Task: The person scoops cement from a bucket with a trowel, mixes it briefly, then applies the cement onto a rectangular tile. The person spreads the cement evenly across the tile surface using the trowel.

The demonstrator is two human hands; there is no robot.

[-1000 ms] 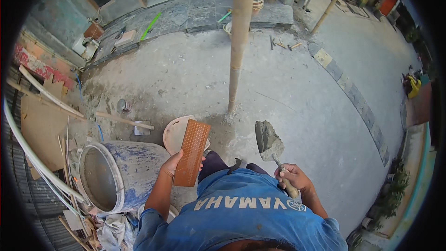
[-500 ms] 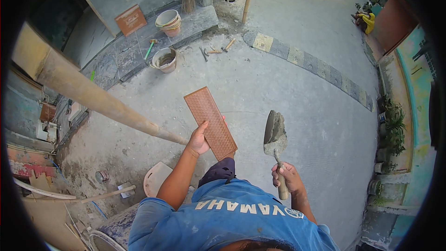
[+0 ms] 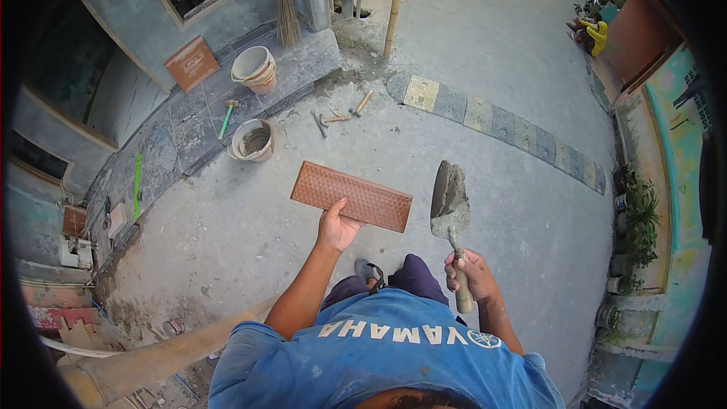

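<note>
In front of me my left hand (image 3: 340,229) grips a long reddish-brown tile (image 3: 352,193) by its lower edge, thumb on the textured face and the other fingers hidden behind. The tile lies nearly crosswise, its right end slightly lower. To its right, my right hand (image 3: 472,276) is closed around the wooden handle of a trowel (image 3: 461,303). Grey wet mortar (image 3: 454,188) sits on the trowel's blade, which points away from me. Tile and trowel are apart.
A bucket with mortar inside (image 3: 253,141) stands by the tiled step (image 3: 173,136). On the step are stacked buckets (image 3: 254,70), a green-handled hammer (image 3: 227,120) and a square tile box (image 3: 191,64). More hammers (image 3: 362,104) lie on the concrete. A bamboo pole (image 3: 170,352) crosses at lower left.
The tile has turned from steeply upright to nearly crosswise in my left hand. My view has shifted, and the bamboo pole now sits lower at left. The trowel is still held much the same.
</note>
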